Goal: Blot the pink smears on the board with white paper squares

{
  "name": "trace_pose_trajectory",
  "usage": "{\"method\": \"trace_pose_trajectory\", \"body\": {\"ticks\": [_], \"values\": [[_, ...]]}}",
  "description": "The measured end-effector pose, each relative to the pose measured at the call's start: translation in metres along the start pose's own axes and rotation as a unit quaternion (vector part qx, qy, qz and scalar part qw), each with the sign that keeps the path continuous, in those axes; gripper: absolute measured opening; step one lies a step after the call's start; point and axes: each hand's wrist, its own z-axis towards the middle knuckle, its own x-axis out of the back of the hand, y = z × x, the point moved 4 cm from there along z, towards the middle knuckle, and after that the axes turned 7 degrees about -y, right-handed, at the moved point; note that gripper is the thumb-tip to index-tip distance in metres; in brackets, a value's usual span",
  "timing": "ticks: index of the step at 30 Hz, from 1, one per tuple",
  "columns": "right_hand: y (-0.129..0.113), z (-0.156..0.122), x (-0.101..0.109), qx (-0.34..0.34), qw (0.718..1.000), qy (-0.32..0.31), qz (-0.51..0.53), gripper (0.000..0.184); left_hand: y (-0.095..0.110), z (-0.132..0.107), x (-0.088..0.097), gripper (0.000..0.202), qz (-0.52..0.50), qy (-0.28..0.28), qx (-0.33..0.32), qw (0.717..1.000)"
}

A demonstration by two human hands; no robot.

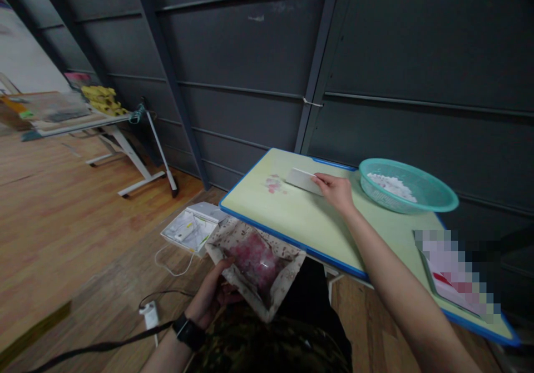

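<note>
My right hand (337, 192) pinches a flat white card (303, 181) near its right end, low over the pale yellow-green table (258, 209). Just left of the card lies a small patch of pink and whitish bits (274, 184). Below the table's front edge, my left hand (223, 289) grips the left side of an open patterned cloth pouch (290, 289). Pink and white contents (256, 259), with a shiny clear surface, show inside it. Part of the left hand's fingers is hidden under the cloth.
A turquoise plastic basket (436, 198) with white pieces (392, 187) stands at the table's back right. A partly blurred-out flat device (453, 289) lies at the right. An open white box (200, 245) and a power strip (150, 313) are at lower left. Dark metal panels (246, 50) rise behind.
</note>
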Motion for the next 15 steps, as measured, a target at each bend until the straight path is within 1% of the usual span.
{"method": "trace_pose_trajectory", "body": {"ticks": [3, 6, 8, 11, 15], "values": [[-0.013, -0.005, -0.012, 0.044, 0.998, -0.037, -0.009, 0.030, -0.001, 0.002, 0.002, 0.028, 0.009, 0.002, 0.001, 1.000], [-0.020, -0.008, -0.017, 0.065, 0.996, -0.062, -0.012, 0.028, 0.000, 0.002, 0.002, 0.025, 0.017, 0.001, 0.004, 1.000], [-0.021, -0.008, -0.014, 0.074, 0.995, -0.072, -0.018, 0.027, 0.000, 0.001, 0.000, 0.025, 0.017, -0.004, 0.005, 1.000], [-0.019, -0.005, -0.003, 0.076, 0.994, -0.075, -0.037, 0.027, 0.000, 0.001, 0.001, 0.025, 0.012, 0.003, 0.002, 1.000], [-0.018, -0.002, 0.008, 0.065, 0.995, -0.065, -0.046, 0.025, -0.002, 0.002, 0.002, 0.026, 0.002, 0.012, 0.005, 1.000]]}}
